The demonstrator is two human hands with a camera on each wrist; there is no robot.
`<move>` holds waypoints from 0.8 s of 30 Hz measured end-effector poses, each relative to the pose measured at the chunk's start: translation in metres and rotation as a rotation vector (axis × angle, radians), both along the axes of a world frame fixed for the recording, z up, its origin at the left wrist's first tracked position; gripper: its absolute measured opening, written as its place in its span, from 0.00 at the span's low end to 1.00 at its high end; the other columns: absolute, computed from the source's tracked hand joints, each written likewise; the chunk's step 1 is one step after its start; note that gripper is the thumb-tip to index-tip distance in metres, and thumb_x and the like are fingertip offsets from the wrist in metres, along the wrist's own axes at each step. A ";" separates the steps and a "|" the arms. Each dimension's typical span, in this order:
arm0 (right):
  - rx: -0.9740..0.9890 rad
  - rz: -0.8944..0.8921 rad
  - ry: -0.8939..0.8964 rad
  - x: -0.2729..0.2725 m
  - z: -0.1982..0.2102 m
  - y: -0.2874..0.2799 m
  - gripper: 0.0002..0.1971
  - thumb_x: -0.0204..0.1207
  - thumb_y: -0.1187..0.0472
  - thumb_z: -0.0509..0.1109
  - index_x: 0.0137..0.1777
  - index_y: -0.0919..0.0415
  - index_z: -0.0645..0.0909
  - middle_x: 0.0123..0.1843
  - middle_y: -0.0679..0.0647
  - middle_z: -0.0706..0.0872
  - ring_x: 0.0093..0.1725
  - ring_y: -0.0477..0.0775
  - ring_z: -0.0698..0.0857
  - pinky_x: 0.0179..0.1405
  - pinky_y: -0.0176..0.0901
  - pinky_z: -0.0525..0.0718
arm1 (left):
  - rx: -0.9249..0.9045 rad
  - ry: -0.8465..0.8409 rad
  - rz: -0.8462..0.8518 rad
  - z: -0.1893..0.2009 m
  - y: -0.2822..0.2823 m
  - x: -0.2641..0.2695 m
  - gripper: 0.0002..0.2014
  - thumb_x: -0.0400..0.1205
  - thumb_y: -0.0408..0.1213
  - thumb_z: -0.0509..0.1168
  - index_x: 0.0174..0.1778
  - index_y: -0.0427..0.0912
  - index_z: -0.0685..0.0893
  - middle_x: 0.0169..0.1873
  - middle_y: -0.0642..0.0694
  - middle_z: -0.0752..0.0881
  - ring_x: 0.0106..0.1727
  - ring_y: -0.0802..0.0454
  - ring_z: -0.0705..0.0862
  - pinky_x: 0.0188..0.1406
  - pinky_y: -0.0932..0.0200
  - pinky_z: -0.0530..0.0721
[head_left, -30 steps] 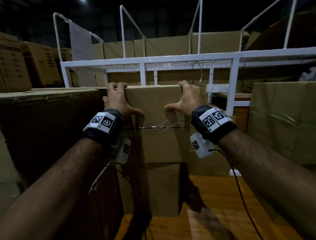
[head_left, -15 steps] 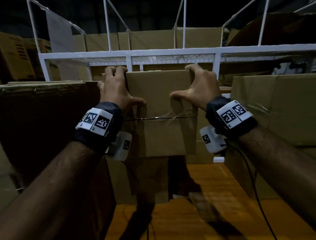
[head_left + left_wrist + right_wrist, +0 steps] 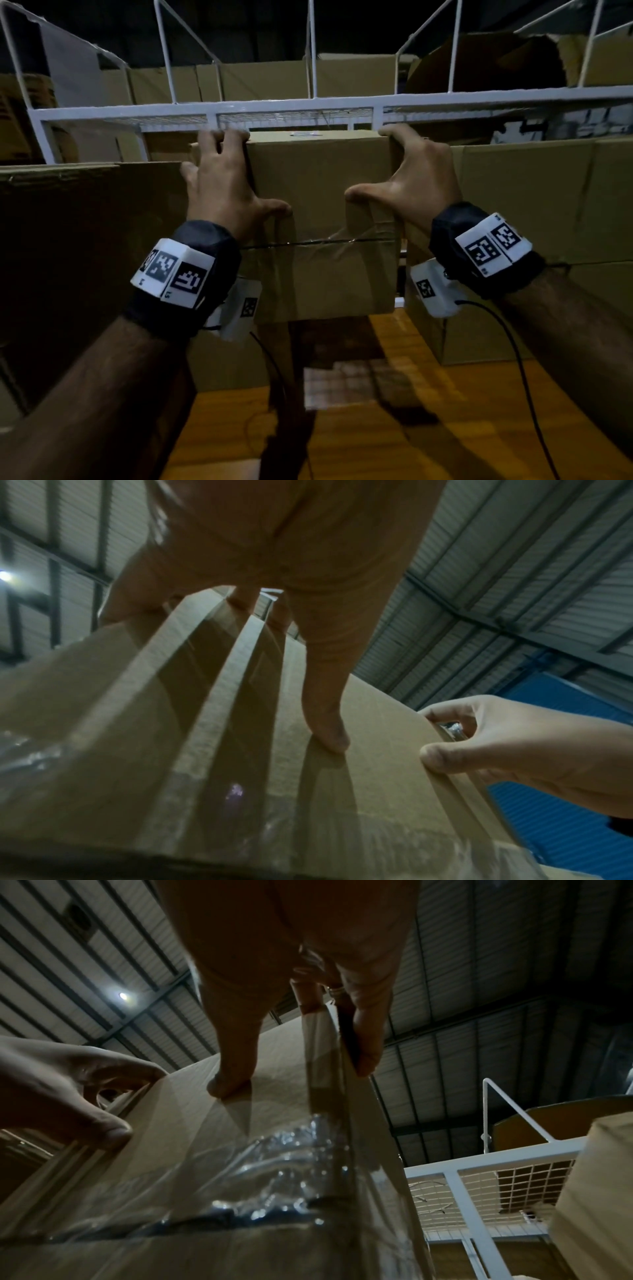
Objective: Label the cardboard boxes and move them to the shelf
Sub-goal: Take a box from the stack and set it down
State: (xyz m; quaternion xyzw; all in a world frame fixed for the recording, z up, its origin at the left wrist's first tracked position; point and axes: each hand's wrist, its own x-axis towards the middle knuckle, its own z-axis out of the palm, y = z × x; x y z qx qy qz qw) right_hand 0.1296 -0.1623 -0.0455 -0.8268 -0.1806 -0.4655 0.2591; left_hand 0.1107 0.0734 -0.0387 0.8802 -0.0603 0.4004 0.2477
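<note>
head view puts the cardboard box point(image 3: 318, 219) right in front of me, held up off the wooden floor point(image 3: 428, 428) between both hands, its top edge level with the front rail of the white wire shelf point(image 3: 294, 109) and just short of it. i have the left hand point(image 3: 224, 192) clamped on the box's left edge, fingers curled over the top left corner and the thumb pressed flat across the near face. the right hand point(image 3: 416, 181) mirrors that on the right edge, fingers wrapped round the top right corner, thumb laid on the near face. a seam of clear tape point(image 3: 329, 241) crosses the near face below both thumbs, wrinkled toward the right. something small and pale sits on the box's top surface, too blurred for me to name. left wrist view shows the left thumb point(image 3: 325, 718) pressing on the cardboard and the other hand pinching the far edge. right wrist view shows the right thumb point(image 3: 232, 1080) down on the face just above the crinkled tape, with a ring point(image 3: 337, 989) on one finger gripping the side. a tall stack of brown cartons point(image 3: 85, 246) stands just to the left of the box, and another large carton point(image 3: 534, 205) stands to the right; more cartons sit behind the shelf.
</note>
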 end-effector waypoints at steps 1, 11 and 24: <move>-0.001 -0.002 -0.002 -0.008 -0.002 -0.010 0.41 0.58 0.43 0.84 0.70 0.59 0.75 0.62 0.57 0.84 0.60 0.50 0.82 0.56 0.33 0.77 | 0.004 0.000 0.006 -0.001 -0.010 -0.009 0.48 0.60 0.47 0.83 0.74 0.51 0.66 0.74 0.44 0.64 0.73 0.33 0.65 0.70 0.32 0.71; -0.031 0.028 0.021 -0.103 -0.031 -0.134 0.45 0.56 0.39 0.82 0.72 0.58 0.75 0.63 0.58 0.84 0.62 0.54 0.81 0.61 0.47 0.83 | -0.011 0.001 0.044 -0.040 -0.134 -0.120 0.47 0.61 0.47 0.83 0.74 0.50 0.67 0.73 0.43 0.65 0.70 0.34 0.68 0.69 0.33 0.71; -0.034 -0.050 0.114 -0.214 -0.104 -0.290 0.43 0.54 0.44 0.85 0.69 0.61 0.77 0.59 0.61 0.85 0.56 0.61 0.81 0.56 0.48 0.77 | 0.027 0.135 -0.011 -0.109 -0.284 -0.210 0.47 0.64 0.47 0.82 0.76 0.52 0.65 0.76 0.47 0.62 0.70 0.36 0.67 0.69 0.40 0.70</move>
